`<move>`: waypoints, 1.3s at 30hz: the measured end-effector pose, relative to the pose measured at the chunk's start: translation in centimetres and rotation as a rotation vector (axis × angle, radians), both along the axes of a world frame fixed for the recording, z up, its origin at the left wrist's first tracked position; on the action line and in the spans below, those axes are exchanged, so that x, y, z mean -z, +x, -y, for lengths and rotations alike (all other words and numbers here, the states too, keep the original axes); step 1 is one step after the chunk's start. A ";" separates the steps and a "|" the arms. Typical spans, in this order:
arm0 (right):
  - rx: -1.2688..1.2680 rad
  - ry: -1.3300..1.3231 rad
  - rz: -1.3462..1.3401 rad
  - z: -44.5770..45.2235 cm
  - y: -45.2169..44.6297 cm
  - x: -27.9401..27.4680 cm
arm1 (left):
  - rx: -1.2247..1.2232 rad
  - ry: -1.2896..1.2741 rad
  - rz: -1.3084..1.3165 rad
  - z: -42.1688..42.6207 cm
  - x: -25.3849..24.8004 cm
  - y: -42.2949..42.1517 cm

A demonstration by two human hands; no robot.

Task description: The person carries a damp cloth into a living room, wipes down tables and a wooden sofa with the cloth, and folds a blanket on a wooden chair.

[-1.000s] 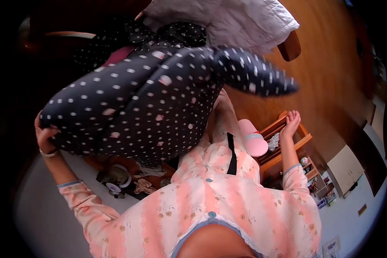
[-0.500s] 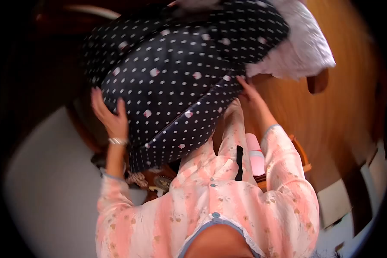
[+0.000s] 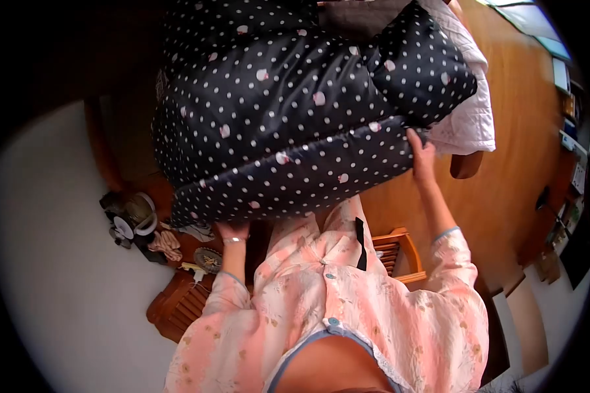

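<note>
A large, puffy black quilted item (image 3: 275,111) with white dots and small pale motifs spans the upper middle of the view. Its lower edge lies across in front of my legs. My right hand (image 3: 423,157) grips the item's right corner, thumb up against the fabric. Under the lower left edge is my left hand (image 3: 233,230), palm up, with its fingers hidden beneath the fabric. A pale quilted cover (image 3: 469,118) lies behind and to the right, partly under the dotted item.
Wooden floor (image 3: 518,131) stretches to the right. A slatted wooden piece (image 3: 410,257) stands near my right side, another (image 3: 177,304) at lower left. A small table with a white-rimmed bowl (image 3: 144,213) and cloths is at left. Shelves line the far right.
My right hand, at first away from the dotted item, has taken its right edge and moved right. My left hand has shifted from its left side to beneath its lower edge. The item is spread wider.
</note>
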State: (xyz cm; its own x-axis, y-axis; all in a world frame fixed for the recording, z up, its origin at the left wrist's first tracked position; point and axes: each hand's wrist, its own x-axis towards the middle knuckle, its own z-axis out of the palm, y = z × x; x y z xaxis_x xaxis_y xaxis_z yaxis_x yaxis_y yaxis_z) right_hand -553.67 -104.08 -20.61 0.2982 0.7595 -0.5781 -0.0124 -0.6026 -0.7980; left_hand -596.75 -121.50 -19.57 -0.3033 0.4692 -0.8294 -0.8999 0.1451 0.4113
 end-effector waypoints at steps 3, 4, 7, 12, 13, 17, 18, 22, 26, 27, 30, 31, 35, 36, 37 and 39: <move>-0.245 0.340 0.150 -1.0 2.3 -9.8 | -0.062 0.172 -0.139 -0.4 -1.0 -1.9; -0.252 0.396 0.232 -0.5 2.9 -13.7 | -0.066 0.182 -0.136 -0.1 -2.3 -2.2; -0.401 0.354 0.437 1.8 5.8 -19.8 | 0.005 0.230 -0.210 -0.1 -3.2 -6.8; -0.298 0.491 0.294 5.7 13.6 -17.0 | 0.005 -0.164 -0.194 -0.6 -2.6 -4.6; -0.389 0.272 0.496 3.5 13.9 -17.2 | 0.036 -0.214 -0.189 0.0 -1.6 -4.5; -0.634 -0.265 1.008 4.6 20.9 -2.8 | -0.003 -0.428 -0.225 6.3 4.2 0.9; -0.624 -0.188 0.969 5.4 21.5 0.2 | -0.042 -0.507 -0.245 5.7 2.4 2.8; -0.544 -0.175 0.781 6.3 22.1 4.4 | 0.134 -0.404 -0.469 5.9 -1.3 2.6; -0.293 -0.430 0.443 5.2 21.6 3.2 | 0.544 -0.188 -0.743 7.6 -1.2 -4.0; -0.211 -0.325 0.295 4.8 21.2 3.1 | 0.529 -0.180 -0.749 7.7 0.2 -5.5; -0.174 -0.244 0.035 2.7 16.8 -1.0 | 0.437 -0.116 -0.530 5.5 2.2 -6.7; -0.107 -0.229 0.044 2.7 16.2 -1.7 | 0.416 -0.113 -0.399 4.0 1.3 -6.3; -0.130 -0.324 0.285 2.1 16.4 -0.7 | 0.677 -0.063 -0.462 -9.0 -6.9 -1.5; -0.148 -0.379 0.431 2.0 15.8 -0.7 | 0.745 -0.025 -0.464 -12.7 -8.2 -1.1; -0.150 -0.368 0.454 2.0 14.9 -2.1 | 0.743 -0.013 -0.528 -16.7 -12.0 0.6; -0.131 -0.255 0.480 3.0 14.7 -3.3 | 0.860 0.470 -0.976 -21.2 -16.2 -1.3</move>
State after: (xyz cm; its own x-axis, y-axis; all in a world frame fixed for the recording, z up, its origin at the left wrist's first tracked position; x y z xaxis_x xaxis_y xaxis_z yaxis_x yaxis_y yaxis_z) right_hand -538.96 -107.12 -17.31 0.4859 0.6616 -0.5710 0.4047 -0.7494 -0.5239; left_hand -598.03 -100.31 -3.35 -0.1389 0.9767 -0.1635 0.0795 0.1756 0.9813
